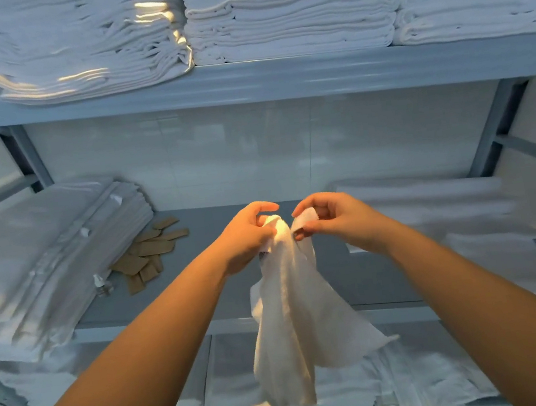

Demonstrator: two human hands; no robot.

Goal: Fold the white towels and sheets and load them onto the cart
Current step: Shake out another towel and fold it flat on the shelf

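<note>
A small white towel point(295, 318) hangs loose in front of the shelving, held up by its top edge. My left hand point(247, 236) pinches one upper corner and my right hand point(333, 219) pinches the other, with the two hands almost touching. The cloth droops below them in crumpled folds, down past the middle shelf's front edge point(160, 327). Both bare forearms reach in from the bottom corners of the view.
Tall stacks of folded white towels point(289, 12) fill the top shelf. On the middle shelf lie folded sheets point(39, 263) at left, brown cardboard tags point(151, 255), a small bottle point(102, 284), and flat linen point(438, 211) at right. More white linen point(403, 386) lies on the lower shelf.
</note>
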